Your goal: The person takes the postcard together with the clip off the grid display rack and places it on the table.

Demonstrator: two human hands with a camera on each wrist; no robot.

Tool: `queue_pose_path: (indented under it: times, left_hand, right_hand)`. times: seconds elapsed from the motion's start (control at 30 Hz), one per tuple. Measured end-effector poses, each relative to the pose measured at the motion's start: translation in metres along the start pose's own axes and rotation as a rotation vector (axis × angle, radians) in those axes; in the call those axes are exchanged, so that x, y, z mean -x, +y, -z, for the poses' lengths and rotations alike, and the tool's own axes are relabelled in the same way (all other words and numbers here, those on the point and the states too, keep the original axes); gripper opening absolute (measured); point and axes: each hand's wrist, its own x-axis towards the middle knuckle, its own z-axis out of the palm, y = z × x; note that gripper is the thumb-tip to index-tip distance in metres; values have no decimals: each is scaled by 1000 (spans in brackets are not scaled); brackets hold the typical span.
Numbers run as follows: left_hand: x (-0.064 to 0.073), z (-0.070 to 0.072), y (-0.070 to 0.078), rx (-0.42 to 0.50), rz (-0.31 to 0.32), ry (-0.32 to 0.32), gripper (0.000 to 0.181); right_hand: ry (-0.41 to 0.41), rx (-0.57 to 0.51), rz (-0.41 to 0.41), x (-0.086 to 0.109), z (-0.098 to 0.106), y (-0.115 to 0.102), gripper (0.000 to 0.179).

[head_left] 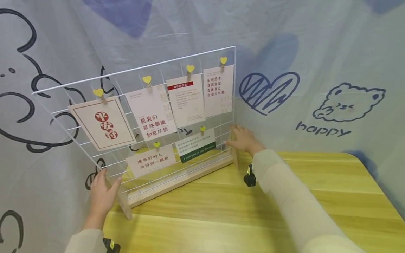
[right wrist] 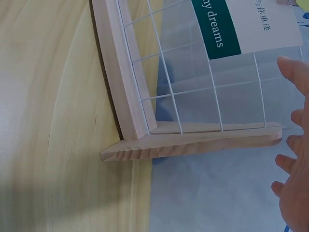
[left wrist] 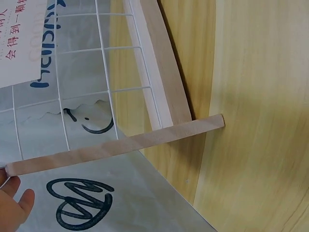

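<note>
A white wire grid stands in a wooden base (head_left: 183, 181), with several printed cards clipped to it. One card reads "I met you in my dreams" on a green band (right wrist: 218, 30). My left hand (head_left: 102, 196) is at the top of the left wooden side piece (left wrist: 116, 145), a fingertip right at its end and the fingers loosely spread. On the other side, my right hand (head_left: 245, 140) is beside the right wooden side piece (right wrist: 193, 145). Its thumb and fingers stand apart near the grid, pinching nothing in the right wrist view.
The rack stands on a yellowish wood-grain table (head_left: 202, 221), near its back edge. Behind hangs a pale curtain (head_left: 332, 63) printed with hearts, cartoon animals and the word "happy". Yellow heart clips (head_left: 147, 80) hold the cards. A black wrist camera (head_left: 249, 177) sits by the right sleeve.
</note>
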Motion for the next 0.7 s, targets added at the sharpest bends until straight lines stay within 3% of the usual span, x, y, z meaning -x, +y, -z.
queue_pose_path:
  times: [0.57, 0.7]
  left_hand:
    - [1, -1, -7, 28, -19, 11, 56]
    - [1, -2, -8, 38, 13, -3, 58]
  right_hand:
    - [-5, -92, -38, -9, -3, -2, 73]
    - [-5, -149, -48, -11, -6, 0, 72]
